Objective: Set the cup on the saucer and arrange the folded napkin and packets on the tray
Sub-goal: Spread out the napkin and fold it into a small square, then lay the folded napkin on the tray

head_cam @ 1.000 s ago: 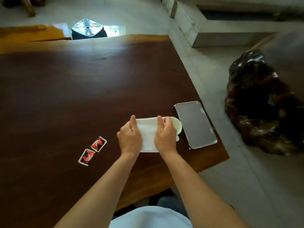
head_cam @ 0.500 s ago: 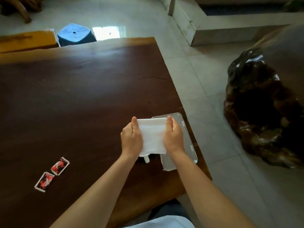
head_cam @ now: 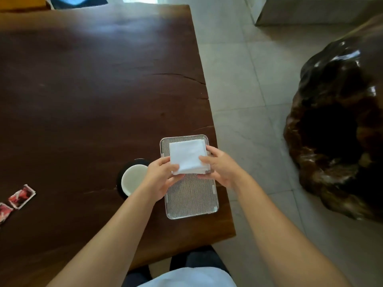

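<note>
Here the folded white cloth napkin (head_cam: 187,157) sits over the far half of the ribbed silver rectangular tray (head_cam: 191,195), pinched at its near corners by both hands. It looks light and floppy, so gripping near the edges probably keeps the fold. Left hand (head_cam: 160,179) comes from the tray's left, right hand (head_cam: 220,166) from its right, wrists low. White cup (head_cam: 133,179) on dark saucer (head_cam: 120,181) sits left of the tray; red packets (head_cam: 21,196) lie far left.

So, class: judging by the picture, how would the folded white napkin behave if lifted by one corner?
The napkin would probably droop, since it looks like thin layered cloth or paper. It seems light: both hands, left hand and right hand, pinch it with fingertips only. Its layers might fan open.
</note>
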The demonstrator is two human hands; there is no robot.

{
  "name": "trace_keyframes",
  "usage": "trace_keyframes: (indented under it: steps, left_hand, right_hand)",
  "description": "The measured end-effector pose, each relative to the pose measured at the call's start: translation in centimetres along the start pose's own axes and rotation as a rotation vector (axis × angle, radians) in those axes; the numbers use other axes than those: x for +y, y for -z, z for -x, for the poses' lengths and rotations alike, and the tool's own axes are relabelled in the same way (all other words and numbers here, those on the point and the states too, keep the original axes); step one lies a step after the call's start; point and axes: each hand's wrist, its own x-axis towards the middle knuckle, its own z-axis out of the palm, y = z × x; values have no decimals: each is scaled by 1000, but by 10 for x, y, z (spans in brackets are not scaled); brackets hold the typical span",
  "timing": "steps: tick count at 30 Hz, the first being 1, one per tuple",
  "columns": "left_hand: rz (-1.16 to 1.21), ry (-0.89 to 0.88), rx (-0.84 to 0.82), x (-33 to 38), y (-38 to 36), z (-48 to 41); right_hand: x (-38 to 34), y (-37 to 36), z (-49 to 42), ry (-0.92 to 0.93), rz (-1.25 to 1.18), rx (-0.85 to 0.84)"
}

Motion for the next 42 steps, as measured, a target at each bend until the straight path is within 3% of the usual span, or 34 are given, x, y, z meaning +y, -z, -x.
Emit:
trace_keyframes:
  steps: [5, 10, 15, 20, 29, 42]
  left_hand:
    - [-3, -24, 148, -19, -7, -30]
    - [-164, -138, 248, -25, -13, -56]
    - [-579, -320, 361, -28, -12, -73]
    - [-932, -596, 363, -36, -16, -67]
    - [-1152, -631, 436, -48, -17, -61]
    - [-1385, -472, 244, -41, -26, -40]
  right_hand:
    - [13, 7, -35, 28, 168, 77]
    - [24, 12, -68, 138, 337, 95]
    - [34, 16, -88, 217, 642, 162]
    - [41, 11, -88, 473, 967, 275]
    - [64, 8, -76, 632, 1008, 358]
    - [63, -4, -59, 545, 1108, 368]
